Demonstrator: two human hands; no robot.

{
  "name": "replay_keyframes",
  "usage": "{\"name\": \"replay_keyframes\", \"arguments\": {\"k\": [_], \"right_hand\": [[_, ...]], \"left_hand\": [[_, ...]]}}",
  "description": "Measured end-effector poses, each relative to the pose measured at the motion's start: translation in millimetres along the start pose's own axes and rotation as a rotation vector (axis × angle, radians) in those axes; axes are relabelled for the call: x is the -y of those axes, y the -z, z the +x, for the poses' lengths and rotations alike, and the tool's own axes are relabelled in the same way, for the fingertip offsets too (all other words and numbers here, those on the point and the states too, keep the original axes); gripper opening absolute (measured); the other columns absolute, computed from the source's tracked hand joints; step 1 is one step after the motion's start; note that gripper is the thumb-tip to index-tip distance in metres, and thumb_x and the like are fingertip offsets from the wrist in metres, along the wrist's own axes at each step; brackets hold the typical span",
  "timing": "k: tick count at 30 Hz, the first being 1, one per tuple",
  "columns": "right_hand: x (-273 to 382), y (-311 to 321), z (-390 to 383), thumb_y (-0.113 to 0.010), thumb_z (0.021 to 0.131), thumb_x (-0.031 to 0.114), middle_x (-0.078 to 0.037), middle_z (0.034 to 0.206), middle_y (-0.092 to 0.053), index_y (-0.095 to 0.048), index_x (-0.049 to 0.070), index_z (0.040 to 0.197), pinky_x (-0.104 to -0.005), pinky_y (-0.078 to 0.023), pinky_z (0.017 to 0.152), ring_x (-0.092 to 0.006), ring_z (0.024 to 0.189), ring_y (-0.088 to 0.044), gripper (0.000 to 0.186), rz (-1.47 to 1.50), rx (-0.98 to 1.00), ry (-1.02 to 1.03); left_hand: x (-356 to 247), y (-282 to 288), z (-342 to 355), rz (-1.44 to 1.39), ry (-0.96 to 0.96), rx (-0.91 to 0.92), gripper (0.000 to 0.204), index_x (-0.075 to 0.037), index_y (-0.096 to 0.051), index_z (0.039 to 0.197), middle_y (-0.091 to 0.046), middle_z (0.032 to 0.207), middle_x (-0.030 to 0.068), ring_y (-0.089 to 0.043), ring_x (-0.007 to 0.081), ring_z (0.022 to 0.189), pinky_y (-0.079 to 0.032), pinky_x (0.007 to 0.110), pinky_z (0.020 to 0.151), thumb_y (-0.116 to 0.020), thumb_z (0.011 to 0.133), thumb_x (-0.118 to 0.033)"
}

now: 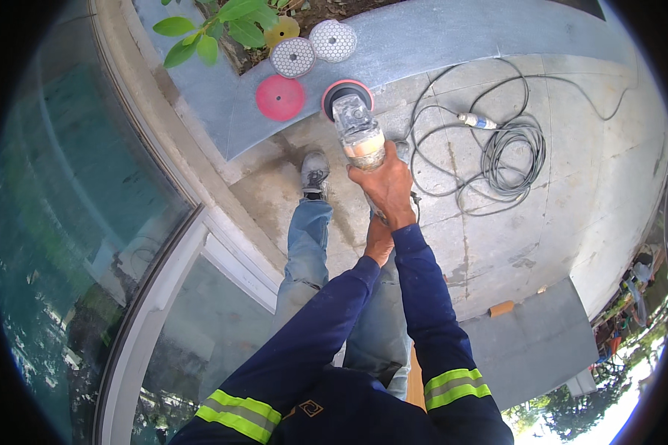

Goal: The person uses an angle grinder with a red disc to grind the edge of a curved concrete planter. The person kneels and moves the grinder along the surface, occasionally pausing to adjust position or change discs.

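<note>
Angle grinder (359,135) lies dead ahead, long axis fwd & slightly L, pad at stone slab's (438,37) edge; R hand (390,182), nearer head, clasps body; L hand (379,241) apparently wraps rear, partly hidden.

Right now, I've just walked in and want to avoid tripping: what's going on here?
A person's right hand grips a dusty grey handheld power tool with a round, red-rimmed head; the left hand is close behind, its hold partly hidden. The head is at the edge of a blue-grey slab. Beside it lie a flat pink-red disc and two white honeycomb-patterned discs. A looped grey cable lies on the pale paved floor to the right.
</note>
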State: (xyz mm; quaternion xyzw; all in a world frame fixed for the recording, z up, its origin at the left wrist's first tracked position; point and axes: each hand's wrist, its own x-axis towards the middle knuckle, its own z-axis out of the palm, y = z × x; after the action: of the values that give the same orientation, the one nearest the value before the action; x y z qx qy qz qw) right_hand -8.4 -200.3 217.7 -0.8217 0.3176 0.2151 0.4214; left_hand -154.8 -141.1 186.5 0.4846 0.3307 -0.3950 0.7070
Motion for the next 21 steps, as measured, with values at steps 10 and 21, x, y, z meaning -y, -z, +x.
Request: {"name": "replay_keyframes", "arguments": {"k": [10,21], "right_hand": [[-15,49,29,-0.084,0.069,0.042,-0.027,0.103,-0.076,-0.063,-0.001,0.12,-0.0497,-0.059,0.085,-0.0443,0.097,-0.075,0.07,0.052,-0.095,-0.076],[-57,85,59,-0.085,0.073,0.031,-0.022,0.105,-0.077,-0.064,-0.006,0.125,-0.0412,-0.058,0.085,-0.0319,0.095,-0.076,0.066,0.438,-0.215,-0.023]], "left_hand": [[-25,-47,17,-0.021,-0.171,0.021,0.06,-0.004,-0.059,0.133,-0.071,0.115,0.0039,-0.068,0.0136,0.1,-0.056,0.031,0.086,-0.088,0.086,-0.03],[-14,-68,57,0.295,0.045,0.086,0.072,0.005,-0.049,0.137,-0.07,0.125,0.0162,-0.07,0.0244,0.112,-0.056,0.038,0.093,-0.088,0.083,-0.022]]}}
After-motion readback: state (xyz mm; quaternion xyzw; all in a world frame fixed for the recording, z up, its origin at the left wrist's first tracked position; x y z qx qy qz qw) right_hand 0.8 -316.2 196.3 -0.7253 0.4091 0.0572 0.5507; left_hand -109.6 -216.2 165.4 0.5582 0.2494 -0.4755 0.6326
